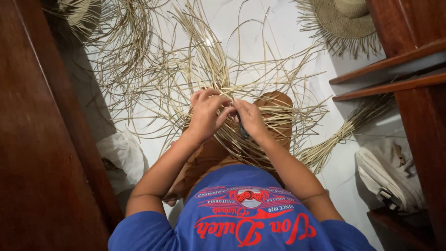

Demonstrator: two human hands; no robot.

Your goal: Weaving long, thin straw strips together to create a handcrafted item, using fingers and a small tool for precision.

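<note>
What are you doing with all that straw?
A person in a blue shirt sits over a white floor, both hands in a spray of long pale straw strands. The left hand and right hand pinch strands together over the knee. A woven straw hat lies nearby.

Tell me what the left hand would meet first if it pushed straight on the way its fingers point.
The left hand points right, toward the right hand. It would likely meet that hand's fingers first, over the straw weave both hands grip; depth between them is unclear.
</note>
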